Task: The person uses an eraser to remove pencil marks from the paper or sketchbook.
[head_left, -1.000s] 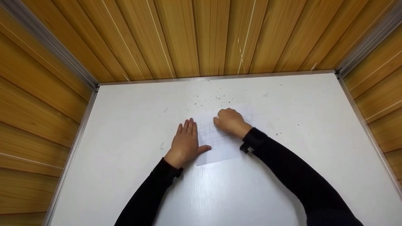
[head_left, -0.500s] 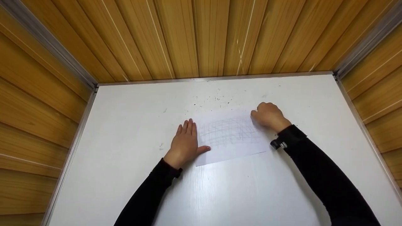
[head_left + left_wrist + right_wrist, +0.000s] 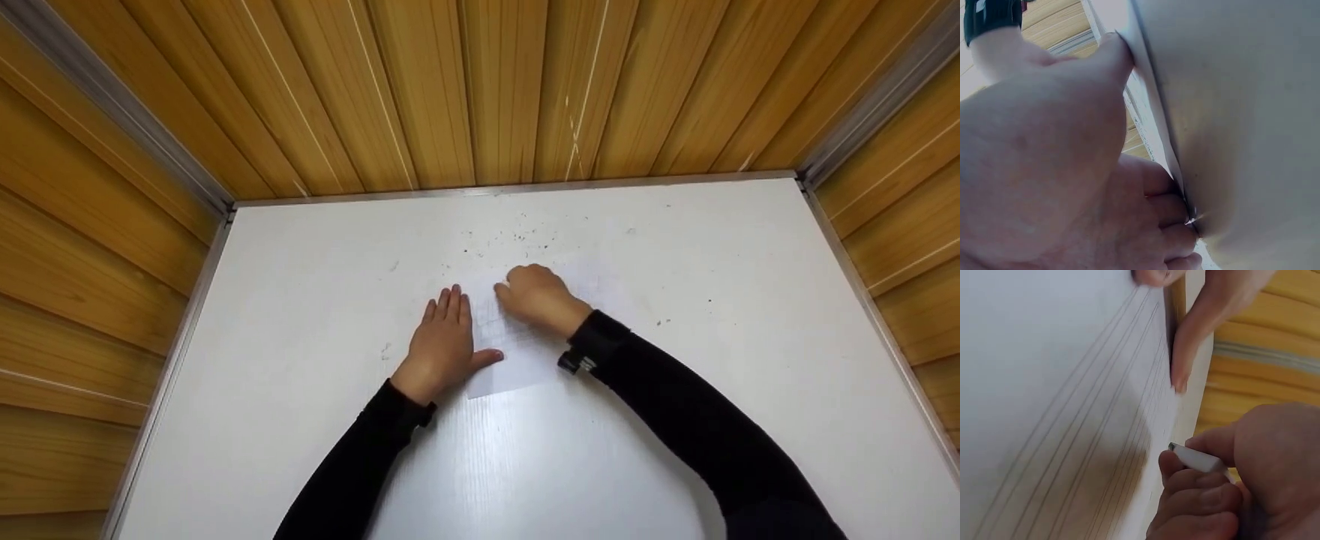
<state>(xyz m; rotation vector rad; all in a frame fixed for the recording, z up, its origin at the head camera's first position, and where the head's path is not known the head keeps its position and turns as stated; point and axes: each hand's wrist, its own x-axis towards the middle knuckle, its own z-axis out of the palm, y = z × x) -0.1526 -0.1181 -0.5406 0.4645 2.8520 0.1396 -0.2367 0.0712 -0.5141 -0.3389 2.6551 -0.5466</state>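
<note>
A sheet of white paper (image 3: 499,379) lies flat on the table, covered with faint pencil lines (image 3: 1081,410). My left hand (image 3: 441,346) presses down along its left edge, fingers straight and thumb spread onto the sheet. In the left wrist view the left hand (image 3: 1067,163) rests against the paper's edge. My right hand (image 3: 541,301) is over the upper middle of the sheet. Its curled fingers grip a small white eraser (image 3: 1199,458) with a dark, smudged tip, seen in the right wrist view. From the head view the eraser is hidden inside the hand.
Dark crumbs (image 3: 519,238) are scattered on the white table (image 3: 315,285) beyond the paper, with a few more right of it. Wood-patterned panels (image 3: 502,90) wall the table at the back and both sides.
My right hand swept to the paper's right edge half a second ago, and is now back left over the upper middle. The left hand and the paper have stayed in place.
</note>
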